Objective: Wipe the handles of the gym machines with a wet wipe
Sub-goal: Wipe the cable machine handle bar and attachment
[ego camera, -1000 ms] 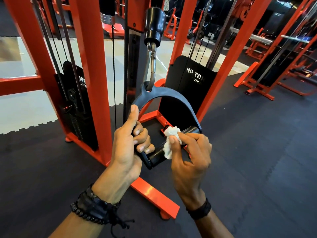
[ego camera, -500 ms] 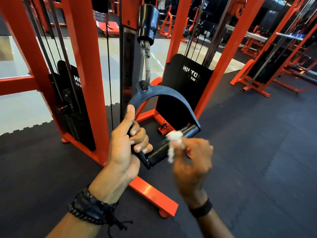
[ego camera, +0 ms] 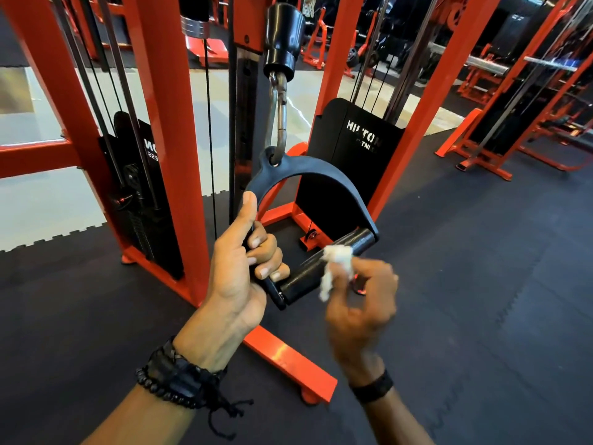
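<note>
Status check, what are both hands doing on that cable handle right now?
Left hand grips black stirrup cable handle at its near end. Right hand pinches crumpled white wet wipe against the grip bar. Nothing in the way.

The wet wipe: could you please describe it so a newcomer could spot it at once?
Start at the orange cable machine, where a black stirrup handle hangs from a steel carabiner. On its grip bar, the right hand pinches the wet wipe, the only crumpled white thing here.
</note>
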